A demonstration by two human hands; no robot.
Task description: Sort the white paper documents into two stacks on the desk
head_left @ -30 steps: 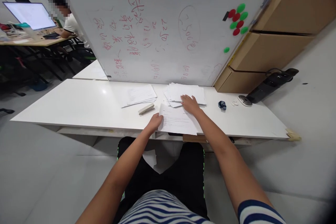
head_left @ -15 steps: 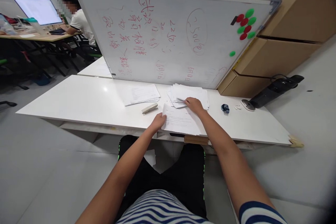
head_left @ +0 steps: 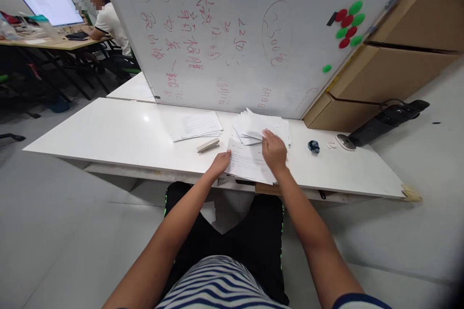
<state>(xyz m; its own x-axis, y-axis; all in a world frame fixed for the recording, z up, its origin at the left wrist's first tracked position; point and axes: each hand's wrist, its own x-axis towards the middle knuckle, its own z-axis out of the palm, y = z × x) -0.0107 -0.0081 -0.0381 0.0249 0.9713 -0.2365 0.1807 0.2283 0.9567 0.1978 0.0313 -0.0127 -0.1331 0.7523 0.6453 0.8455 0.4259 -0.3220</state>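
A printed sheet (head_left: 246, 161) lies at the near edge of the white table (head_left: 108, 137). My left hand (head_left: 221, 163) pinches its left edge, fingers closed on the paper. My right hand (head_left: 274, 150) rests on the sheet's right side and grips a lifted sheet (head_left: 255, 124) drawn off the loose pile of papers (head_left: 281, 126) just behind. A beige stapler (head_left: 208, 145) lies left of my left hand.
A neat paper stack (head_left: 195, 125) sits further left. A whiteboard (head_left: 235, 38) with red writing and magnets leans behind the table. A small blue object (head_left: 313, 146), a black power strip (head_left: 387, 117) and cardboard boxes (head_left: 398, 67) stand right. A person (head_left: 105, 19) sits at a far desk.
My right hand drew back from the loose pile toward me, bringing a sheet over the near sheet. My left hand stayed on the sheet's left edge. The view shifted slightly.
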